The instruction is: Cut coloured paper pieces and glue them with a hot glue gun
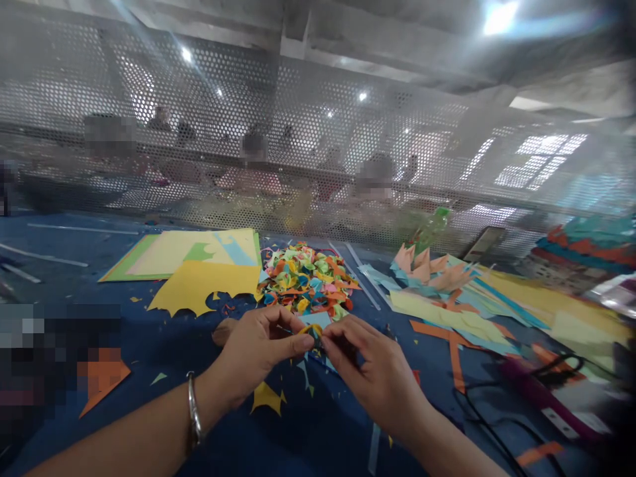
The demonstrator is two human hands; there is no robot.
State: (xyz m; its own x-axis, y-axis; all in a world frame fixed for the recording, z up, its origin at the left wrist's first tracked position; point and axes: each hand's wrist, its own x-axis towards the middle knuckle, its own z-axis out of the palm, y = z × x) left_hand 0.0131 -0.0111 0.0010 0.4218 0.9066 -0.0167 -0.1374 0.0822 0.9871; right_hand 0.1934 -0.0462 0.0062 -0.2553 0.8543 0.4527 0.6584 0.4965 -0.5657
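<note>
Yellow paper piece, small and curved, sits between my two hands, just above the tabletop, about midway between its left and right sides, on the near side of the paper pile. Left hand: thumb and index finger together, pinched on the left end of the piece. Right hand: thumb and fingertips together, pinched on the right end. Exact finger contact is partly blurred. Silver bracelet on my left wrist.

Light blue paper lies just beyond my fingertips. Behind that, toward the far edge, multicoloured paper pile, lots of small curled bits. Left of pile: stack of sheets, pale yellow on top, green showing at its edges; yellow sheet with a scalloped near edge overlaps it. Yellow scrap lies on the near side of my left hand. Orange paper toward the tabletop's left side, partly pixelated.

Right side: peach pointed paper pieces on light blue sheets, orange strip, then black cable and a purple object toward the near right corner. Green bottle by the far edge, close to the perforated screen. Blurry people show through the screen.
</note>
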